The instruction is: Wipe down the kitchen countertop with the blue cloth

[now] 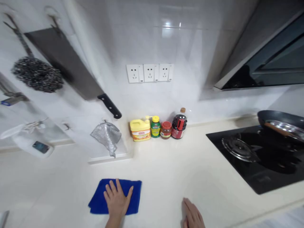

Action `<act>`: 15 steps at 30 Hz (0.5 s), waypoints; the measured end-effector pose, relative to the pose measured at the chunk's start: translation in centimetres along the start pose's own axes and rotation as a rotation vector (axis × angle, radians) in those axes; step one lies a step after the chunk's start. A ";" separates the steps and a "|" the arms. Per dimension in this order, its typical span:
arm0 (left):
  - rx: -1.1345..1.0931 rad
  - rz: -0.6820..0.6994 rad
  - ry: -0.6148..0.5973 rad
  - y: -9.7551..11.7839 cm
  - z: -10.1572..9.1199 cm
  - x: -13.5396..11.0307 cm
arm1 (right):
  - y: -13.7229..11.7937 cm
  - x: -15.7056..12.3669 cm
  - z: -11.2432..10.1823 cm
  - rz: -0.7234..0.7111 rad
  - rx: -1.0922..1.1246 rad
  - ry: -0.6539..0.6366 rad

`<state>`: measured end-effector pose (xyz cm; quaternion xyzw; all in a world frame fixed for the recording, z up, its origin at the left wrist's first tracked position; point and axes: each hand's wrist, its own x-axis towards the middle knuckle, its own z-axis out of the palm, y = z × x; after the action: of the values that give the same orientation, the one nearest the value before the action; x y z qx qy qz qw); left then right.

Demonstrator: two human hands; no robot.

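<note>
A folded blue cloth (98, 199) lies flat on the pale countertop (163, 177). My left hand (117, 198) rests on it, palm down with the fingers spread. Farther right, my right hand (192, 213) lies on the bare counter near the front, its fingers stretched out and close together, with nothing seen in it. The lower part of that hand is cut off by the frame edge.
Against the wall stand a yellow jug (140, 130), a green bottle (155, 127), a red-lidded jar (166, 130) and a dark sauce bottle (179, 125). A black gas hob (256, 171) with a pan (268, 117) is at right. A cleaver (71, 69), steel scrubber (36, 74) and silvery cloth (108, 136) hang at left.
</note>
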<state>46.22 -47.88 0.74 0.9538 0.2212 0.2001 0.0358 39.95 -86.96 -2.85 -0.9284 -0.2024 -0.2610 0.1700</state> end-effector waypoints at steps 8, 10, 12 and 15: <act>-0.145 -0.004 -0.174 12.1 0.0 -4.8 | -0.8 0.4 -0.5 0.026 0.055 0.008; -0.211 0.041 -0.260 12.3 -0.2 -5.3 | -0.8 0.7 -0.7 0.067 0.100 0.055; -0.277 0.089 -0.288 10.8 -0.7 -4.8 | -1.4 1.7 -0.7 0.137 0.143 0.111; -0.326 0.216 -0.235 6.8 -1.5 -2.9 | -3.8 4.7 -0.3 0.184 0.225 0.119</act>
<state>45.97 -55.32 2.13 0.9703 0.0768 0.1236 0.1933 41.75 -82.51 0.75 -0.9010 -0.1342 -0.2746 0.3077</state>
